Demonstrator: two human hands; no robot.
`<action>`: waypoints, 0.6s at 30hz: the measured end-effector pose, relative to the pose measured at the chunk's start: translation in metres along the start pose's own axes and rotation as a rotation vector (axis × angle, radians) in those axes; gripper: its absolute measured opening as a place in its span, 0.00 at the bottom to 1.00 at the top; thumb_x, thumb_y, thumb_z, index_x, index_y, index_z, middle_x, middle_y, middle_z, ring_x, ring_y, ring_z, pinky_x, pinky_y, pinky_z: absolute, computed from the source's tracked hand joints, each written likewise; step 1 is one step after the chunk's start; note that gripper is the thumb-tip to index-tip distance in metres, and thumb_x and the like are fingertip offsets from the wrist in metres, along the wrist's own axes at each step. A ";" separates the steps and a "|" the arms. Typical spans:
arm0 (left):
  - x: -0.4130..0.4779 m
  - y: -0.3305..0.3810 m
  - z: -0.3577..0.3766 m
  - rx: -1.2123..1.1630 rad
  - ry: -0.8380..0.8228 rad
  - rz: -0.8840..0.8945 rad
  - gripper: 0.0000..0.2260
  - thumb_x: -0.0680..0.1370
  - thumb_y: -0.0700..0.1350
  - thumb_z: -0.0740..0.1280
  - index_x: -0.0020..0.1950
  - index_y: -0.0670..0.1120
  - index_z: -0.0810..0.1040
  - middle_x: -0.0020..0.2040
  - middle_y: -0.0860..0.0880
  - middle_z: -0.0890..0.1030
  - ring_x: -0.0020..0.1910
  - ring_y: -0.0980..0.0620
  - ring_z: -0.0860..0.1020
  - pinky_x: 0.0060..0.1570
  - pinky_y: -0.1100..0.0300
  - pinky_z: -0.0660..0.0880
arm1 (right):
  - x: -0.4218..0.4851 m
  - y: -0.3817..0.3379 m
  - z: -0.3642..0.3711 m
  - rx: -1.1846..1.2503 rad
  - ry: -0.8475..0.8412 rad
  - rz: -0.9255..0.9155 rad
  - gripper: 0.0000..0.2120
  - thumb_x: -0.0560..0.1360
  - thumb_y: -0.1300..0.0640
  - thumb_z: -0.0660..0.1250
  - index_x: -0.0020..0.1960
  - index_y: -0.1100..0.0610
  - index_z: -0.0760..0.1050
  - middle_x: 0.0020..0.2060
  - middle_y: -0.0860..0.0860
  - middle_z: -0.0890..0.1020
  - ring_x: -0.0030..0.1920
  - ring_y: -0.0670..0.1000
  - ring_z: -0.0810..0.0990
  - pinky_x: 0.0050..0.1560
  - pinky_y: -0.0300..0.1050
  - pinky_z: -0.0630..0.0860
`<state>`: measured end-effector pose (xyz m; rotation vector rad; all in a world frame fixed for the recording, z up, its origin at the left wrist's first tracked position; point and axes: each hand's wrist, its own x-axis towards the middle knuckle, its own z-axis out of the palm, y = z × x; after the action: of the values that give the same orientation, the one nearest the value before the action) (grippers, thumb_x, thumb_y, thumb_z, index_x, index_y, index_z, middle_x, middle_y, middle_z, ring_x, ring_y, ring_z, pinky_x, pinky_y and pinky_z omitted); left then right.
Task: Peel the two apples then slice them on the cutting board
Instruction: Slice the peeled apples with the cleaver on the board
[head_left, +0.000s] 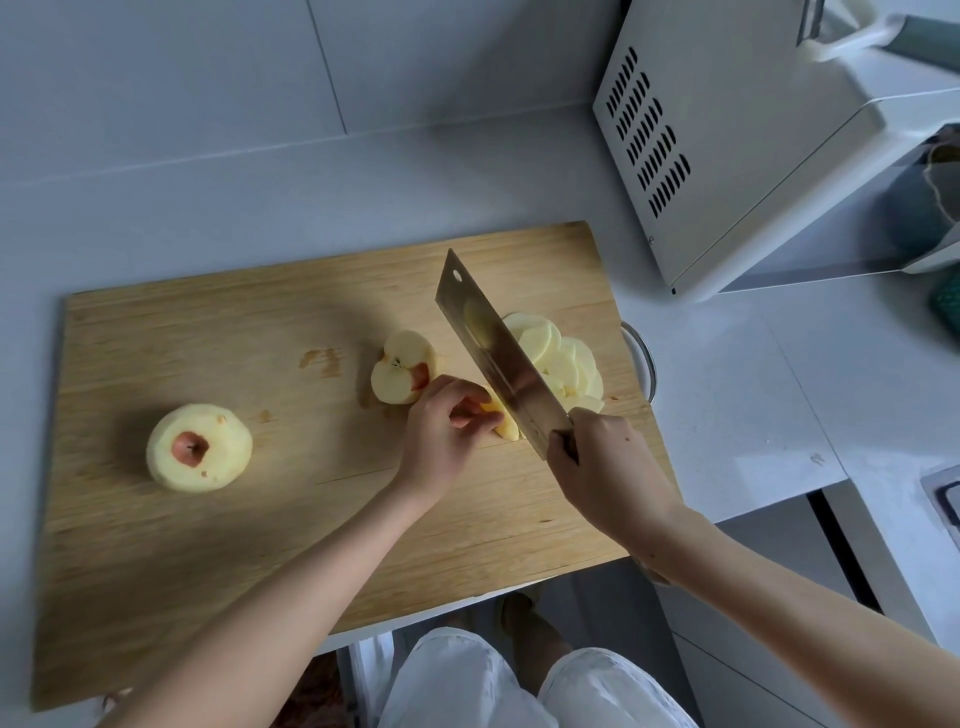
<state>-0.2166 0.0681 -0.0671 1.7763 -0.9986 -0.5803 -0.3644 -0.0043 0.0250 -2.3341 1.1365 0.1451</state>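
1. Fingers (467, 415) of my left hand (441, 431) curl down and pinch a small apple piece (508, 428) on the cutting board (208, 545).
2. My right hand (605, 467) grips the knife (498, 353) handle tight; the blade touches that piece.
3. I see cut slices (566, 364) just past the blade, an apple half (400, 371) beside my left hand, and a whole peeled apple (199, 448) far left.

Wall: pale grey tiled wall (182, 78) with thin joint lines.
Tabletop: white speckled stone tabletop (727, 374), abutting the wall.
Appliance: white box-shaped metal oven (727, 130) with a slotted side, at the right rear.
Light: soft, diffuse.
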 end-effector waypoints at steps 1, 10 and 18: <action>0.000 0.000 0.000 0.007 0.002 0.006 0.07 0.68 0.37 0.76 0.43 0.41 0.80 0.42 0.51 0.77 0.41 0.56 0.78 0.40 0.70 0.75 | 0.001 0.000 0.001 -0.003 -0.007 0.004 0.12 0.79 0.57 0.56 0.37 0.56 0.70 0.30 0.50 0.74 0.26 0.47 0.72 0.24 0.34 0.62; 0.001 -0.001 0.001 0.012 0.008 0.024 0.07 0.68 0.37 0.76 0.42 0.42 0.79 0.41 0.52 0.77 0.39 0.57 0.78 0.40 0.70 0.75 | 0.011 -0.006 0.012 0.004 -0.035 0.031 0.12 0.79 0.57 0.55 0.41 0.60 0.72 0.33 0.53 0.77 0.31 0.51 0.77 0.30 0.43 0.73; 0.001 -0.004 0.001 0.017 0.015 0.019 0.06 0.68 0.36 0.76 0.41 0.40 0.80 0.41 0.48 0.78 0.39 0.56 0.78 0.41 0.69 0.75 | 0.020 -0.007 0.020 0.041 -0.049 0.053 0.13 0.79 0.58 0.56 0.38 0.60 0.70 0.30 0.52 0.74 0.28 0.51 0.72 0.26 0.39 0.65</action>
<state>-0.2156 0.0669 -0.0711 1.7813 -1.0121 -0.5475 -0.3432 -0.0044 0.0045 -2.2531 1.1672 0.1953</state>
